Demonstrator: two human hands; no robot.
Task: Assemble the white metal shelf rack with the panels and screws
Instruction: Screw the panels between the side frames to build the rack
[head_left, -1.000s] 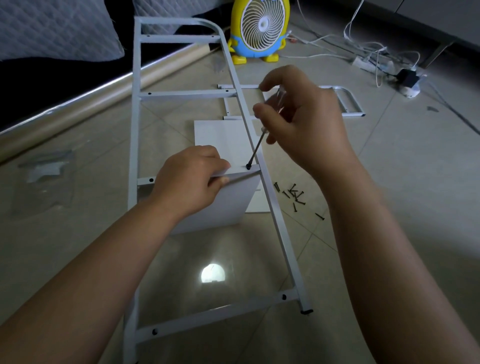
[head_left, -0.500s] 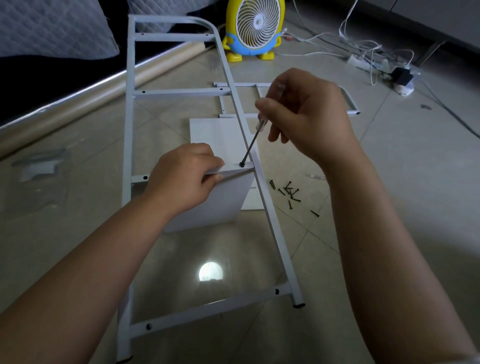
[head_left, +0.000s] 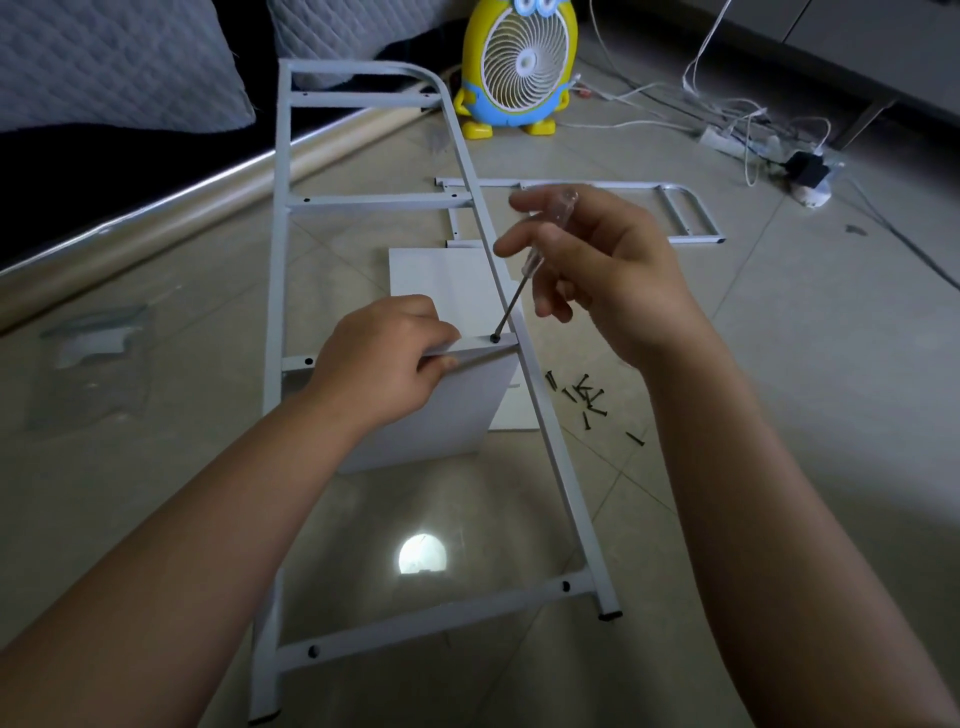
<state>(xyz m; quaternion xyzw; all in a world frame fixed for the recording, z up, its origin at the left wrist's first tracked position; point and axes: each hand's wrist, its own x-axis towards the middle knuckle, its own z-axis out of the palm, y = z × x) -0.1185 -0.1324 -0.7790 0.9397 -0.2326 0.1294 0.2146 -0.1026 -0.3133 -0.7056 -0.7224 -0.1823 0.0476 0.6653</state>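
Bare tile (head_left: 810, 395) lies open right of the loose screws (head_left: 587, 397), while the frame's right rail (head_left: 560, 467) and the second frame (head_left: 696, 240) beyond bar the way.

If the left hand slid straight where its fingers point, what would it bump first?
Probably the tip of the screwdriver, on the screw, just ahead of the left hand; depth is unclear.

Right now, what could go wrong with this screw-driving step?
1. The screwdriver leans at a slant on the screw, held loosely in the right hand; the tip may slip off and scratch the frame.
2. The left hand pinches the panel right beside the tip; a slip could jab it.
3. Only that hand steadies the panel; if it shifts, the holes may misalign.
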